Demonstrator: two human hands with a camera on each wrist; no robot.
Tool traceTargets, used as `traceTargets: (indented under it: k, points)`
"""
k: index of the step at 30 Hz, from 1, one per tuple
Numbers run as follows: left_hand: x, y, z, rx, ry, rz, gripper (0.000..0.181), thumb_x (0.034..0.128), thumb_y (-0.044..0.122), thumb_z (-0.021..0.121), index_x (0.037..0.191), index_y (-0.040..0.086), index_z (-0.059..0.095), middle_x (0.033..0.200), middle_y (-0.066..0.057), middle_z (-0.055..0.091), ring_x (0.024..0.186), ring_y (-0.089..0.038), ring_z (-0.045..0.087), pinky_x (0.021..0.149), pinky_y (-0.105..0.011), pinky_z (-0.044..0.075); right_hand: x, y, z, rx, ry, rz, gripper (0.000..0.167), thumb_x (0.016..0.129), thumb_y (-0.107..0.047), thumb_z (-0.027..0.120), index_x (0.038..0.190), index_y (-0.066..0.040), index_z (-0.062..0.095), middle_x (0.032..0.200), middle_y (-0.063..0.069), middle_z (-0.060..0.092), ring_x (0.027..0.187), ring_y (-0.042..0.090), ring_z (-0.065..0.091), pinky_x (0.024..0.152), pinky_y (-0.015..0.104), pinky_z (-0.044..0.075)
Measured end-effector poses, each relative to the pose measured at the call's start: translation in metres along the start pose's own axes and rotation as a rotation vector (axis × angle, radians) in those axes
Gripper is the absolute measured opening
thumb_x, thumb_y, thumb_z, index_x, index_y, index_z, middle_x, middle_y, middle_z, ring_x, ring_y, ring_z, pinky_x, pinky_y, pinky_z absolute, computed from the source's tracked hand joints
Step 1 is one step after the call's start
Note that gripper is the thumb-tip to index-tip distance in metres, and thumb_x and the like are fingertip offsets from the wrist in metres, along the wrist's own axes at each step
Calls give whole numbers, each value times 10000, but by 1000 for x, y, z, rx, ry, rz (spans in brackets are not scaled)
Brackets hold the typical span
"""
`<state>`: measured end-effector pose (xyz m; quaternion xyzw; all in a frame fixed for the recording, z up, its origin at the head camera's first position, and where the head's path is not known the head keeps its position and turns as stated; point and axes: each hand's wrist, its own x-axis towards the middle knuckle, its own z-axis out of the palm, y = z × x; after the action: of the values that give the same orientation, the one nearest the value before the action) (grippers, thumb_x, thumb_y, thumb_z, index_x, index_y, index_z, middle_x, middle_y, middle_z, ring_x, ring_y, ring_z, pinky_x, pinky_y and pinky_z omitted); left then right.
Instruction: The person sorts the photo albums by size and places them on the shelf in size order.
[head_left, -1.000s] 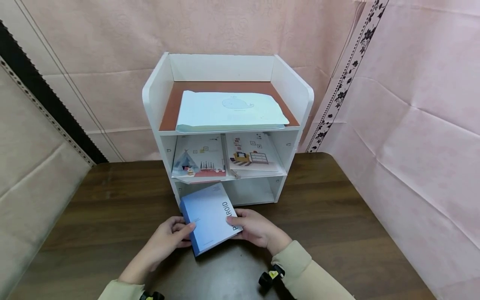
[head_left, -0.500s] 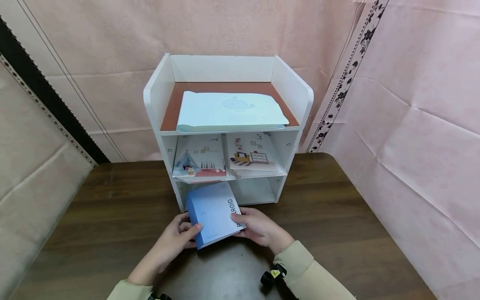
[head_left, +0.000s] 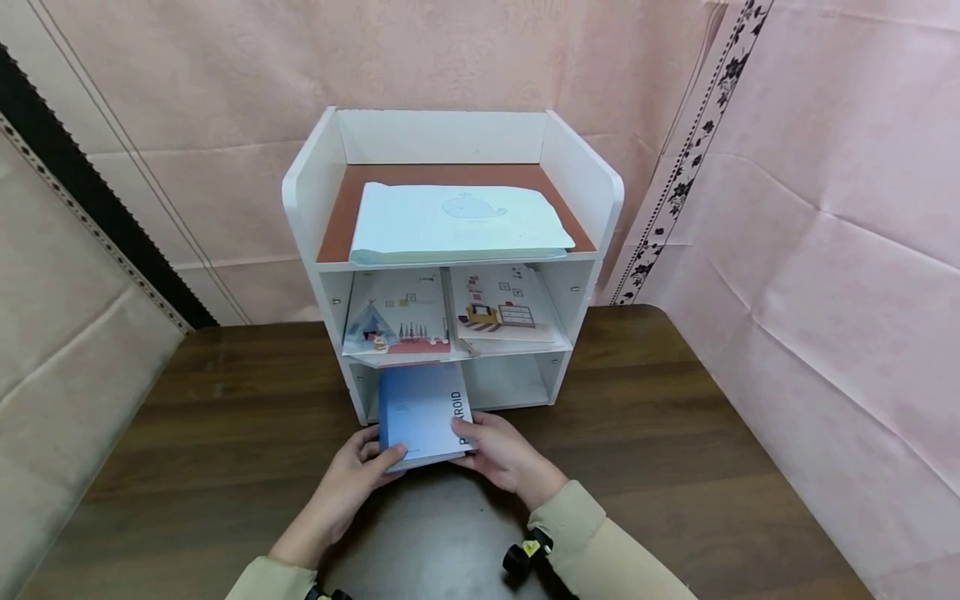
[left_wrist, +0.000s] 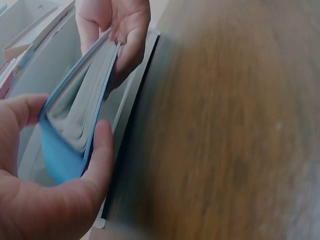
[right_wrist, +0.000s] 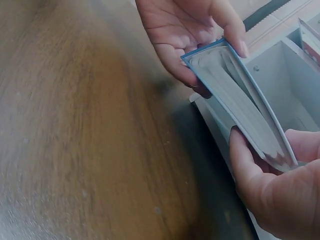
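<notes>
A blue photo album [head_left: 423, 412] with dark lettering along its right side is held level between both hands, its far end at the mouth of the shelf's lower left compartment. My left hand [head_left: 360, 471] grips its near left corner, thumb on the cover and fingers beneath. At the near right corner my right hand [head_left: 506, 454] pinches the cover, thumb on top. In the left wrist view the pages of the album [left_wrist: 92, 95] show between the covers. A white shelf unit [head_left: 300, 196] stands just beyond the hands.
On the shelf's brown top lies a pale sheet with a whale drawing [head_left: 461, 221]. Two illustrated books, a left one [head_left: 397, 312] and a right one [head_left: 502, 304], lie in the middle compartments. The wooden table [head_left: 675, 433] extends around the unit; pink curtains [head_left: 825, 275] hang behind and beside it.
The album has turned from tilted to nearly straight and moved forward, its far end now at the lower left compartment. The left hand has moved right; both hands keep hold of the album.
</notes>
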<state>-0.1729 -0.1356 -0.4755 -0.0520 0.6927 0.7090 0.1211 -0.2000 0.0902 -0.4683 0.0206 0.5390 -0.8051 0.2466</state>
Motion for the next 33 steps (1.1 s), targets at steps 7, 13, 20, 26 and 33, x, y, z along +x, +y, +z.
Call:
traceTargets:
  k: [7, 13, 20, 26, 33]
  points:
    - [4, -1, -4, -113, 36, -33, 809, 909, 237, 699, 1451, -116, 213, 1338, -305, 464, 1100, -264, 589, 888, -387, 522, 1, 3, 3, -12, -39, 23, 447, 1008, -135, 528, 1404, 32, 405, 1232, 174, 601, 1117, 294, 593, 933, 463, 490]
    - [8, -5, -7, -159, 55, -37, 811, 951, 210, 643, 1471, -135, 125, 1404, -312, 379, 1208, -286, 496, 910, -357, 507, 1, 6, 3, -44, -47, 63, 436, 986, -60, 548, 1374, 71, 400, 1190, 219, 589, 1034, 284, 627, 912, 415, 510]
    - [15, -7, -9, -204, 60, -31, 835, 958, 245, 635, 1476, -132, 99, 1465, -314, 295, 1272, -309, 436, 933, -352, 487, 2, 10, 8, -149, -37, 69, 270, 986, -28, 534, 1211, 120, 511, 1068, 267, 616, 959, 269, 659, 896, 380, 521]
    - [16, -8, -11, -244, 33, -47, 815, 966, 227, 620, 1471, -142, 97, 1459, -312, 276, 1259, -310, 450, 962, -368, 468, 5, 9, 13, -198, 10, 49, 247, 996, -37, 519, 1181, 127, 523, 1053, 270, 617, 927, 253, 662, 878, 379, 529]
    - [20, -8, -14, -263, -11, -92, 735, 981, 196, 588, 1460, -141, 144, 1402, -299, 346, 1162, -261, 555, 961, -381, 473, 12, 10, 15, -239, 54, 27, 212, 994, -31, 520, 1136, 124, 547, 1015, 250, 631, 916, 254, 671, 847, 351, 543]
